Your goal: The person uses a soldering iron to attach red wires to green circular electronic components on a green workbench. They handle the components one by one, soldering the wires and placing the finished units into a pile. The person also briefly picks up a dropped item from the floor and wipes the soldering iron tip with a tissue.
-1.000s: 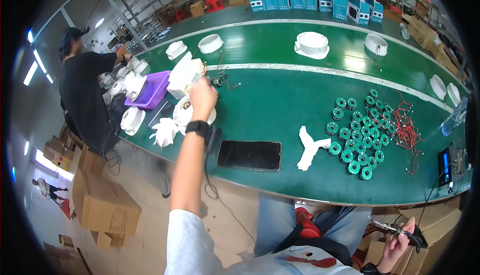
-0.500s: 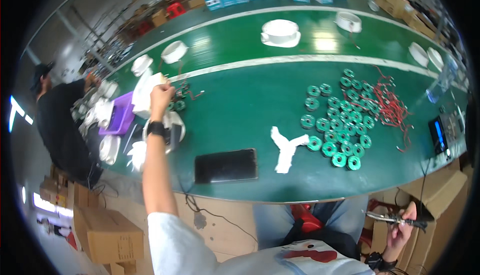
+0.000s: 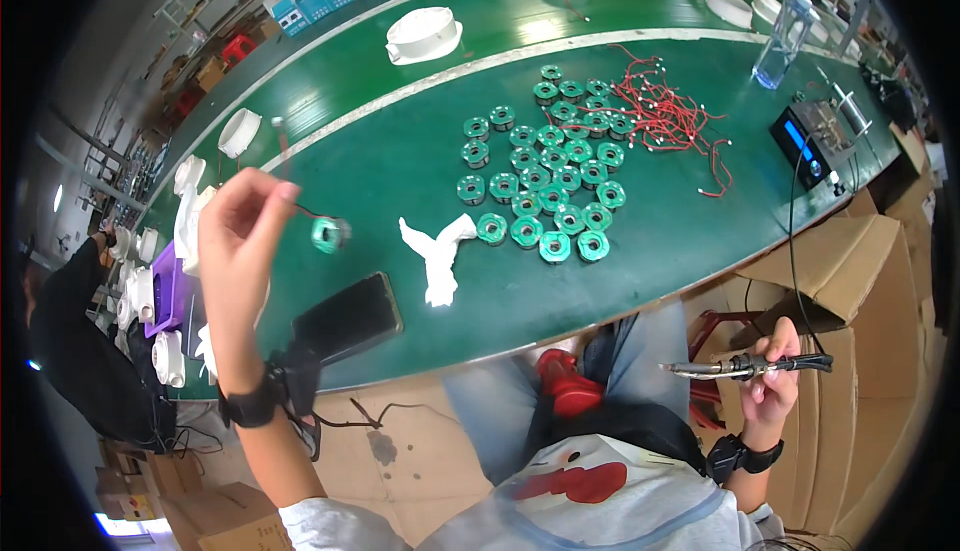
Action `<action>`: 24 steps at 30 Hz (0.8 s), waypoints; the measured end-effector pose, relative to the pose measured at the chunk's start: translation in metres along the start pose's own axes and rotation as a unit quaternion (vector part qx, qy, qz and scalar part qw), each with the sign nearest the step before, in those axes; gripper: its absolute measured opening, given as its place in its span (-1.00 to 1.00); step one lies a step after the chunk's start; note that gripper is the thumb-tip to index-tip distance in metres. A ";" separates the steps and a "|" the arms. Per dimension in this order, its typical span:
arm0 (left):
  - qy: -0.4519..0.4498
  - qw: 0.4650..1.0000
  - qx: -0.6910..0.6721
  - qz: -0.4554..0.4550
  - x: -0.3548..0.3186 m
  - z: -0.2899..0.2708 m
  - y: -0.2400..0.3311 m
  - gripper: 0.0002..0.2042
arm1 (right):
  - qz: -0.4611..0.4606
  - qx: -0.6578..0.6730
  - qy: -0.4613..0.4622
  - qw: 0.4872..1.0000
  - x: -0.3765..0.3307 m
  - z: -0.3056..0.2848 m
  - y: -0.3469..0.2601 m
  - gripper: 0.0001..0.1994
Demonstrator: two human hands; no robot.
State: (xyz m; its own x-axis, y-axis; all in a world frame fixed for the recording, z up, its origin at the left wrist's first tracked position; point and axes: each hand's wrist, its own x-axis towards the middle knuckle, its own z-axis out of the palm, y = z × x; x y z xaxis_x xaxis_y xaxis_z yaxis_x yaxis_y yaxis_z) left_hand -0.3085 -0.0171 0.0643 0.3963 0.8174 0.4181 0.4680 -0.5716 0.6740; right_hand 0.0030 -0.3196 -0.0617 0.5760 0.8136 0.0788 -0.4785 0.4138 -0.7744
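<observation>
My left hand (image 3: 243,234) is raised over the left part of the bench, thumb and forefinger pinched on the wire of a small green-topped coil (image 3: 327,235). The coil dangles to the right of my fingertips, slightly blurred, and a red lead sticks up above them. At the lower right, off the bench edge, my right hand (image 3: 772,381) grips a soldering iron (image 3: 738,367) with its metal tip pointing left. Many similar green coils (image 3: 553,199) stand grouped on the green bench (image 3: 400,183), beside a tangle of red wires (image 3: 665,111).
A white Y-shaped piece (image 3: 438,259) and a dark phone-like slab (image 3: 347,321) lie near the front edge. A soldering station (image 3: 808,143) and a clear bottle (image 3: 783,43) stand at right. White ring housings (image 3: 424,35) sit on the far strip. A co-worker (image 3: 85,336) is at left.
My left hand has come back from the white parts at far left and now carries a coil by its wire. The view has swung right; my right hand still holds the soldering iron.
</observation>
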 end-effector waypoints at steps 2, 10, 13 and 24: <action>-0.023 1.000 0.009 0.017 -0.015 0.022 0.029 -0.89 | 0.000 0.018 -0.006 1.000 -0.003 -0.004 -0.002 -0.78; -0.211 0.969 -0.128 -0.020 -0.056 0.116 0.057 -0.95 | -0.013 0.023 -0.038 0.999 -0.006 -0.026 -0.008 -0.75; -0.231 0.943 -0.218 -0.104 -0.058 0.141 0.044 -0.94 | -0.010 0.038 -0.041 0.998 -0.009 -0.034 -0.010 -0.74; -0.117 0.889 -0.365 -0.251 -0.081 0.141 0.031 -0.95 | -0.064 -0.022 0.016 0.998 0.003 -0.015 -0.002 -0.74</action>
State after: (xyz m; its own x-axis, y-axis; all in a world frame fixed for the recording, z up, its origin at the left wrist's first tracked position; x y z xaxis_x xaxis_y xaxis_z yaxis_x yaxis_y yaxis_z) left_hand -0.2143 -0.1111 -0.0344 0.4761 0.8701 -0.1277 0.0288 0.1297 0.9911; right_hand 0.0155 -0.3236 -0.0694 0.6517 0.7414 0.1600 -0.3699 0.4949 -0.7863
